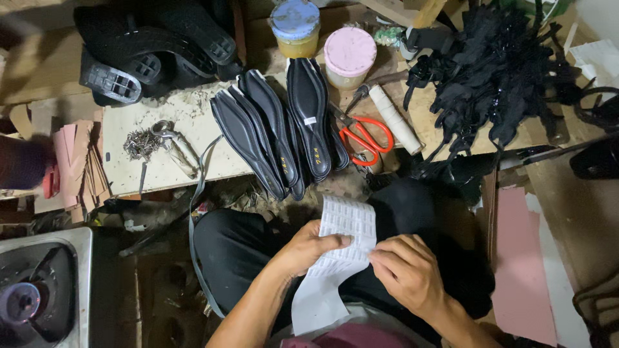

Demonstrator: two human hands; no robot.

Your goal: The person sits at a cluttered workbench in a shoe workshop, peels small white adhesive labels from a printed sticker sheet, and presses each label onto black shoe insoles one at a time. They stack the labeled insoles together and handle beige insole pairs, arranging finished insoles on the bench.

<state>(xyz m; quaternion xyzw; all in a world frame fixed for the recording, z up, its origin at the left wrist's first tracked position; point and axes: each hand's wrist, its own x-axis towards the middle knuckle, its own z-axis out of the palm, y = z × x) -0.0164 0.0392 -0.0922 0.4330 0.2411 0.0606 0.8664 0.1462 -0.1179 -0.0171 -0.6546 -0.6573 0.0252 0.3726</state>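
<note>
**Low in the frame: label sheet over your lap**

At lower centre, your left hand (308,248) curls around the left edge of a white label sheet (345,235), thumb laid across its face, fingers closed on it. Your right hand (406,270) meets the sheet's right edge, fingertips pinched together on the paper. The sheet's bare white backing hangs down between your forearms, above your dark trousers.

Across the middle of the frame runs a worn, pale workbench (167,151), its surface scuffed and littered with debris. A fan of black insoles (284,125) lies at its centre, overhanging the front edge. Just right of them sit red-handled scissors (364,135) and a pale roll (394,119). Two lidded jars (322,38) stand behind, at upper centre. A heap of black straps (500,71) fills the upper right; black heeled soles (148,51) are stacked at upper left. A small pile of metal nails (138,143) lies left of the insoles. Pink board (519,258) leans at the right, and a metal stove (39,290) occupies the lower left corner.
</note>
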